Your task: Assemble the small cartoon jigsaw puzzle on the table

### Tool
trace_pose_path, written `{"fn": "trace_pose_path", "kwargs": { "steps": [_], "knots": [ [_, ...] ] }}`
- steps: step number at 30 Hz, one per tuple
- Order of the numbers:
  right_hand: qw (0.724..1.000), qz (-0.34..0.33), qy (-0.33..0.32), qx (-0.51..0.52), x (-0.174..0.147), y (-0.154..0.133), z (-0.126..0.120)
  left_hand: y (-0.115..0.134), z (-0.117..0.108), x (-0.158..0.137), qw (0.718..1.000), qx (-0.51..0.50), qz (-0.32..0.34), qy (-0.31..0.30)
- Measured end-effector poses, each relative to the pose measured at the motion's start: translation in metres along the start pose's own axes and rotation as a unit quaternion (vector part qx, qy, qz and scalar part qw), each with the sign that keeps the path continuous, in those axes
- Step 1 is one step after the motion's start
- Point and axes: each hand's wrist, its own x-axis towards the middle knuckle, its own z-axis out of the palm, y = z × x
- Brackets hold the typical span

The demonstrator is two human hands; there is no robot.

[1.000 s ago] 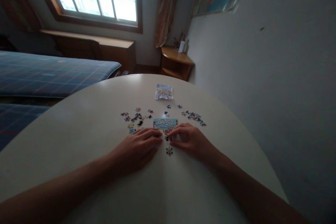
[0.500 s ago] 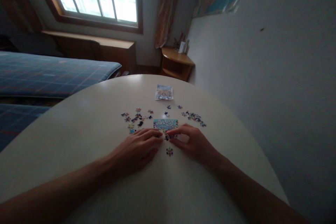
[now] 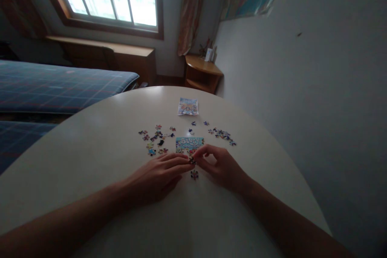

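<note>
A partly joined jigsaw puzzle (image 3: 190, 143) with a teal top strip and white lettering lies in front of me; my hands cover its lower part. My left hand (image 3: 166, 169) rests flat with fingers stretched out, their tips at the puzzle's lower edge. Thumb and forefinger of my right hand (image 3: 219, 165) are pinched on a small dark puzzle piece (image 3: 192, 160) beside the left fingertips. Just below the hands lies a loose puzzle piece (image 3: 194, 174), apart from both.
Loose puzzle pieces (image 3: 157, 135) are scattered left of the puzzle, and another cluster of pieces (image 3: 223, 134) lies to its right. A printed picture packet (image 3: 188, 106) is farther back on the round white table (image 3: 121, 129). A plaid mattress (image 3: 75, 88) stands beyond at left.
My left fingers have shifted slightly right and down, uncovering pieces beside the puzzle's left edge. The right hand stays at the puzzle, its fingers still pinched.
</note>
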Motion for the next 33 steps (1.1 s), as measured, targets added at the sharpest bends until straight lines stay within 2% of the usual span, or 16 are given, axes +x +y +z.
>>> {"fn": "trace_pose_path", "kwargs": {
  "steps": [12, 22, 27, 33],
  "knots": [
    [0.998, -0.044, -0.017, 0.029, 0.0, 0.001, -0.003, 0.0, 0.0, -0.002, 1.0, -0.005, -0.005, -0.016],
    [0.998, -0.041, -0.022, 0.035, 0.001, 0.001, -0.003, -0.002, 0.001, -0.004, 0.999, 0.002, -0.017, -0.05],
    [1.0, -0.022, 0.0, -0.022, 0.001, 0.005, -0.002, 0.0, 0.0, -0.001, 0.999, -0.005, -0.005, -0.031],
    [0.995, -0.009, 0.012, -0.097, 0.001, 0.011, -0.001, 0.001, -0.002, 0.002, 0.999, 0.017, -0.041, -0.006]
  ]
}}
